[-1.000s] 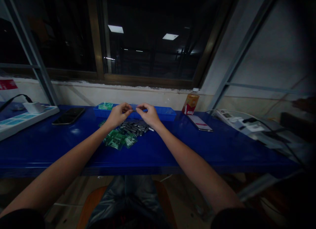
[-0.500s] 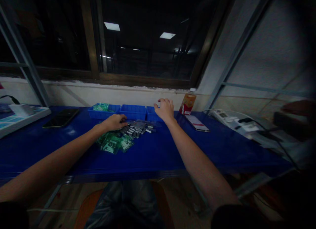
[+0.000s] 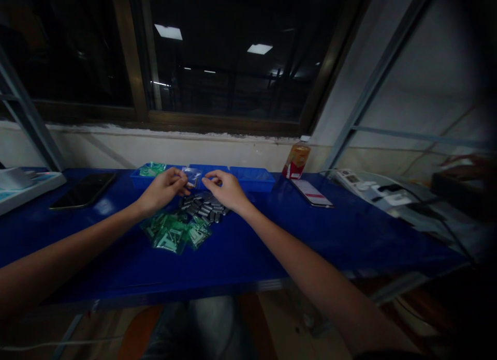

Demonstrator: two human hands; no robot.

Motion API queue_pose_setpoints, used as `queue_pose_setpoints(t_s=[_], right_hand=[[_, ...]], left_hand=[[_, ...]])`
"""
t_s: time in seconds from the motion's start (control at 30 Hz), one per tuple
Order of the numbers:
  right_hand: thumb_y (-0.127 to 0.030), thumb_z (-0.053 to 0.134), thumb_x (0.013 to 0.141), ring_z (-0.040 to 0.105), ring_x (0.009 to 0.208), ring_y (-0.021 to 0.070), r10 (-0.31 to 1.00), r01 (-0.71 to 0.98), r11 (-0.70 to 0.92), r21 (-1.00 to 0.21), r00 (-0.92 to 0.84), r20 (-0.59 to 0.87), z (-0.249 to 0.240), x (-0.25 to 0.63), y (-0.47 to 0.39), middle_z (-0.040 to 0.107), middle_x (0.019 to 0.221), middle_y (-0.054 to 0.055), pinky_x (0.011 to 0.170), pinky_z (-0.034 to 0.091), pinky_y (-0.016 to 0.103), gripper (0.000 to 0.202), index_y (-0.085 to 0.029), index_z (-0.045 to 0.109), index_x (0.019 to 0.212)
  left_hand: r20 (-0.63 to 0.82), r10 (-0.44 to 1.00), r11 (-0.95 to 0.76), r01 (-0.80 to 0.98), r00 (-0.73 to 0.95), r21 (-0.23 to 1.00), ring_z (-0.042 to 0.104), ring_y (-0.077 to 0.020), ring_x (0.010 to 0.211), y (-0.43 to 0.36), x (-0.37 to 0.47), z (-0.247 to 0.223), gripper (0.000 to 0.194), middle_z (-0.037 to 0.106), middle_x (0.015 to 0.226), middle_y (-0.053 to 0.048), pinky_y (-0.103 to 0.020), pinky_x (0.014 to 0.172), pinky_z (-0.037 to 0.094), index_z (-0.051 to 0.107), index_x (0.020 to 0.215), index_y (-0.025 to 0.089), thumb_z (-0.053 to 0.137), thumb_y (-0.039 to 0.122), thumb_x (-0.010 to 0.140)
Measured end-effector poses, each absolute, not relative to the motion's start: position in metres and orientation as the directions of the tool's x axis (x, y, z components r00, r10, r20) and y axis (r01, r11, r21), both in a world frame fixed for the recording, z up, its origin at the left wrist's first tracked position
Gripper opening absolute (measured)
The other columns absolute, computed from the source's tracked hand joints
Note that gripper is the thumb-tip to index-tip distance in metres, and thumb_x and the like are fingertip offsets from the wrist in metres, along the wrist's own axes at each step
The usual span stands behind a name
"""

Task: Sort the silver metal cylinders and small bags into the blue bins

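Observation:
Between my two hands, above the metal pieces, a small clear plastic bag (image 3: 191, 176) is stretched out. My left hand (image 3: 165, 189) pinches its left side. My right hand (image 3: 225, 187) is closed at the bag's right edge, thumb and forefinger together. Beneath the hands lies a pile of small dark and silvery metal pieces (image 3: 205, 209). Green-tinted bags with pale parts inside (image 3: 171, 235) lie nearer the table's front edge. Behind the hands is a row of blue bins (image 3: 254, 179); the left one holds a green bag (image 3: 152, 169).
A dark phone (image 3: 83, 190) lies at the left beside a white power strip (image 3: 34, 190). On the right are a drink bottle (image 3: 297, 161), a lit phone (image 3: 311, 192), and another power strip with plugs and cables (image 3: 368, 186). The blue table (image 3: 248, 251) ends before my lap.
My right hand has moved left and down from the right bin to my left hand. My left hand has risen from the pile, and a clear bag now shows between them. The view has shifted slightly.

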State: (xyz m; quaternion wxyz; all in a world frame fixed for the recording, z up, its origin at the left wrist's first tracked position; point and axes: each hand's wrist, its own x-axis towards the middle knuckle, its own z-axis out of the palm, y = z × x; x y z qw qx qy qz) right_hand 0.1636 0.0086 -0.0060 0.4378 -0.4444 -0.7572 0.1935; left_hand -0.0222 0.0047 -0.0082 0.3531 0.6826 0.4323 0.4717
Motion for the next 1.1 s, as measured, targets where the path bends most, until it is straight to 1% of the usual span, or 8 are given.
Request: queue_pose_setpoints(t_s=[0.1, 0.17, 0.33, 0.43, 0.63, 0.83, 0.97, 1.1], right_hand=[[-0.027, 0.052, 0.078, 0.054, 0.061, 0.0102, 0.836, 0.422, 0.548, -0.722, -0.319, 0.447, -0.004, 0.154, 0.005, 0.061, 0.068, 0.002, 0.060, 0.040, 0.024, 0.016, -0.014, 0.062, 0.077], [-0.025, 0.051, 0.078, 0.053, 0.062, 0.0096, 0.829, 0.401, 0.555, -0.729, -0.346, 0.440, -0.003, 0.147, 0.006, 0.060, 0.066, 0.001, 0.061, 0.040, 0.023, 0.016, -0.014, 0.061, 0.072], [-0.028, 0.052, 0.077, 0.051, 0.062, 0.0090, 0.826, 0.383, 0.553, -0.740, -0.370, 0.425, -0.007, 0.132, 0.006, 0.058, 0.065, 0.000, 0.060, 0.038, 0.023, 0.016, -0.014, 0.059, 0.072], [-0.027, 0.051, 0.078, 0.050, 0.062, 0.0088, 0.819, 0.368, 0.566, -0.737, -0.353, 0.452, -0.011, 0.126, 0.000, 0.058, 0.067, 0.000, 0.061, 0.038, 0.023, 0.016, -0.014, 0.057, 0.071], [-0.028, 0.049, 0.080, 0.051, 0.063, 0.0096, 0.831, 0.301, 0.548, -0.781, -0.303, 0.466, -0.015, 0.131, -0.004, 0.057, 0.067, 0.000, 0.063, 0.040, 0.025, 0.017, -0.015, 0.056, 0.073], [-0.032, 0.052, 0.079, 0.051, 0.061, 0.0094, 0.821, 0.252, 0.512, -0.821, -0.424, 0.382, -0.022, 0.134, -0.001, 0.055, 0.065, -0.001, 0.061, 0.040, 0.025, 0.018, -0.015, 0.057, 0.076], [-0.036, 0.054, 0.077, 0.050, 0.062, 0.0095, 0.807, 0.232, 0.556, -0.798, -0.383, 0.450, -0.024, 0.129, -0.002, 0.055, 0.068, -0.001, 0.060, 0.040, 0.024, 0.020, -0.016, 0.054, 0.078], [-0.029, 0.054, 0.074, 0.050, 0.064, 0.0098, 0.799, 0.254, 0.581, -0.773, -0.360, 0.482, -0.020, 0.129, -0.004, 0.054, 0.068, -0.001, 0.061, 0.040, 0.024, 0.013, -0.016, 0.053, 0.072]], left_hand=[[0.323, 0.923, -0.364, 0.209, 0.208, 0.908, 0.063, -0.0138, 0.061, -0.006, -0.024, -0.012, 0.028, 0.064, 0.068, -0.001, -0.024, 0.057, 0.045, 0.046, 0.083, 0.016, 0.058, 0.041, 0.076], [0.315, 0.924, -0.355, 0.185, 0.217, 0.916, 0.062, -0.0140, 0.061, -0.011, -0.027, -0.014, 0.030, 0.064, 0.068, -0.001, -0.025, 0.057, 0.046, 0.046, 0.083, 0.016, 0.060, 0.041, 0.074], [0.306, 0.936, -0.328, 0.113, 0.174, 0.938, 0.060, -0.0135, 0.060, -0.019, -0.035, -0.020, 0.033, 0.063, 0.066, 0.000, -0.026, 0.059, 0.046, 0.047, 0.085, 0.016, 0.064, 0.040, 0.070], [0.293, 0.935, -0.318, 0.108, 0.200, 0.942, 0.059, -0.0139, 0.060, -0.023, -0.035, -0.024, 0.036, 0.062, 0.066, 0.000, -0.027, 0.059, 0.045, 0.049, 0.090, 0.015, 0.067, 0.036, 0.067], [0.389, 0.904, -0.409, 0.092, 0.175, 0.908, 0.056, -0.0128, 0.064, -0.023, -0.030, -0.024, 0.038, 0.060, 0.071, -0.001, -0.026, 0.060, 0.044, 0.052, 0.093, 0.014, 0.070, 0.030, 0.063], [0.456, 0.876, -0.468, 0.048, 0.158, 0.882, 0.053, -0.0104, 0.061, -0.021, -0.030, -0.025, 0.035, 0.056, 0.068, 0.002, -0.024, 0.058, 0.042, 0.049, 0.087, 0.016, 0.070, 0.028, 0.063], [0.494, 0.845, -0.515, 0.068, 0.203, 0.854, 0.053, -0.0104, 0.065, -0.020, -0.032, -0.025, 0.032, 0.056, 0.072, 0.001, -0.024, 0.061, 0.042, 0.046, 0.087, 0.016, 0.068, 0.024, 0.064], [0.476, 0.852, -0.507, 0.119, 0.219, 0.854, 0.054, -0.0110, 0.069, -0.022, -0.031, -0.022, 0.028, 0.055, 0.075, 0.000, -0.025, 0.066, 0.042, 0.046, 0.089, 0.016, 0.064, 0.021, 0.068]])
